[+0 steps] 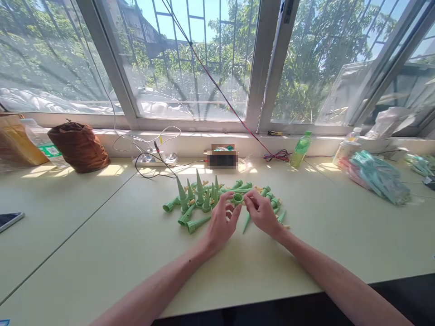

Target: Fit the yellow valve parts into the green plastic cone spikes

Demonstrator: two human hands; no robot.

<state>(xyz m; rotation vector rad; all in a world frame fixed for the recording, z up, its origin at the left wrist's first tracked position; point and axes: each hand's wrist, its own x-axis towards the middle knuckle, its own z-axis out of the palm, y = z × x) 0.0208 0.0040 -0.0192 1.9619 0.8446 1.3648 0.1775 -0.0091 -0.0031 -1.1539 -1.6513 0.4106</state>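
Note:
A heap of green plastic cone spikes (200, 199) lies in the middle of the pale table (102, 235), some upright, some on their sides. My left hand (220, 222) and my right hand (261, 213) meet just in front of the heap. Together they pinch one green spike with a round ring end (238, 198), held above the table. The left fingers curl under the ring and the right fingers close on the other side of the piece. More green pieces with small yellow parts (272, 199) lie behind the right hand.
A brown bag (79, 146) and a water bottle (42, 142) stand at the back left, a phone (10, 219) at the left edge. A power strip with cables (152, 158), a small box (220, 156), a green bottle (301, 149) and teal packets (380, 176) line the window side.

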